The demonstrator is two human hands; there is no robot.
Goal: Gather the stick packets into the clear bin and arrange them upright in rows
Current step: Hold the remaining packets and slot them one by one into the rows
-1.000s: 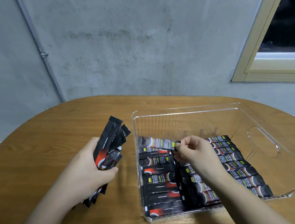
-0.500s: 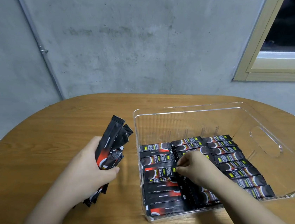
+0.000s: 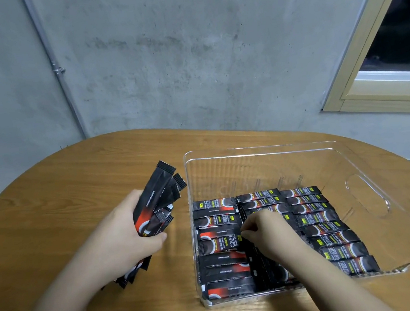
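Packet bundle [image 3: 157,209] within left hand [image 3: 121,241]

A clear bin [image 3: 262,148] sits right of centre on a wooden table [image 3: 62,187], with black stick packets [image 3: 329,228] in three rows across its floor. The right hand [image 3: 266,232] is inside the bin, its curled fingertips [image 3: 246,232] on the packets between the left and middle rows. At centre left, the left hand [image 3: 121,239] grips a bundle of packets [image 3: 158,201] above the table. A concrete wall [image 3: 187,55] fills the top, with a window frame [image 3: 358,74] at upper right.

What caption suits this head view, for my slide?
Left hand holds spare packets; right hand tidies rows in the clear bin.
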